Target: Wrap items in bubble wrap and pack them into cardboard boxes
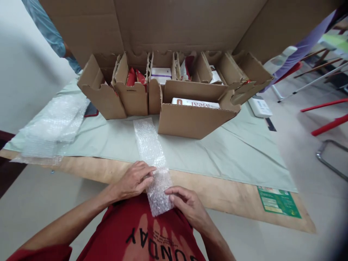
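A long strip of bubble wrap (148,143) runs from the cardboard boxes toward me across the pale green cloth (190,154). Its near end (160,192) is bunched into a roll at the table edge. My left hand (134,179) grips the roll's left side with curled fingers. My right hand (187,204) pinches its right side with fingertips pressed on the wrap. What is inside the roll is hidden.
Several open cardboard boxes (190,117) stand behind, holding red packets (134,77) and white cartons (195,104). A heap of bubble wrap (51,127) lies at the left. A green card (278,201) lies on the wooden board's (231,195) right corner. Another person's blue sleeve (47,29) shows at top left.
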`<state>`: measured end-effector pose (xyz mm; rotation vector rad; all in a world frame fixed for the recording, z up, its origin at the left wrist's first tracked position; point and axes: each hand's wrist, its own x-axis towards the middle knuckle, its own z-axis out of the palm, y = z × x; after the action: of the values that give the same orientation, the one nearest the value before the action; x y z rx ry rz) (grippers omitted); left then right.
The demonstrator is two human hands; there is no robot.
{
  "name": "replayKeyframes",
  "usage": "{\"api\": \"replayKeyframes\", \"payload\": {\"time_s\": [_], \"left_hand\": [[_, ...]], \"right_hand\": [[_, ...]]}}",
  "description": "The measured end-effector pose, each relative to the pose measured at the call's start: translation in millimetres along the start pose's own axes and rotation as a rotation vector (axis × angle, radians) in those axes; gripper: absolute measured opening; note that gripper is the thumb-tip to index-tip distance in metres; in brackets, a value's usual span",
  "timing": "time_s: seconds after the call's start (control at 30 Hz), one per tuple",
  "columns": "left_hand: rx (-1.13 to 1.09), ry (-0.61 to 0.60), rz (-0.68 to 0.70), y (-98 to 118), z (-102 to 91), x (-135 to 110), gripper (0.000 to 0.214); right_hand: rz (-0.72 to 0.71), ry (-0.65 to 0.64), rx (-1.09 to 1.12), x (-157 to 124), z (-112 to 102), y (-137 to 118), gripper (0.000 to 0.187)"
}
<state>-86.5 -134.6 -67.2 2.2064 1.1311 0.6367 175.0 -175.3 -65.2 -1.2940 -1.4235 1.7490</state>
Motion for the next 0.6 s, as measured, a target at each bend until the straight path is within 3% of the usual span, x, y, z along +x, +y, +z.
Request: {"api": "replayKeyframes", "payload": {"time_s": [0.1, 0.23, 0.3, 0.37, 0.47, 0.53, 0.6], "left_hand": [[-0.289, 0.034, -0.113, 4, 0.8, -20, 0.052], [-0.528, 0.159, -0.209, -2, 5.7, -20, 0.078], [-0.412, 0.304, -0.321, -4, 13.7, -17, 0.081], [-0.218, 0.448, -0.412, -7, 23.0, -15, 0.07], [0.029, 0.548, -0.395, -11, 32.6, -13, 0.055], [0.144, 0.554, -0.347, -13, 34.0, -12, 0.053], [0.222, 0.542, -0.312, -14, 32.4, -11, 0.054]], "right_hand": [[-0.022, -0.009, 0.244, 22, 5, -20, 0.024], [-0.049, 0.0, 0.504, 66, 18, -33, 0.04], [0.002, -0.005, 0.528, 84, 25, -32, 0.049], [0.03, -0.003, 0.478, 93, 30, -28, 0.061], [-0.011, 0.015, 0.368, 90, 31, -21, 0.073], [-0.106, 0.033, 0.222, 82, 26, -17, 0.06], [-0.288, 0.071, -0.061, 74, 19, -13, 0.041]]}}
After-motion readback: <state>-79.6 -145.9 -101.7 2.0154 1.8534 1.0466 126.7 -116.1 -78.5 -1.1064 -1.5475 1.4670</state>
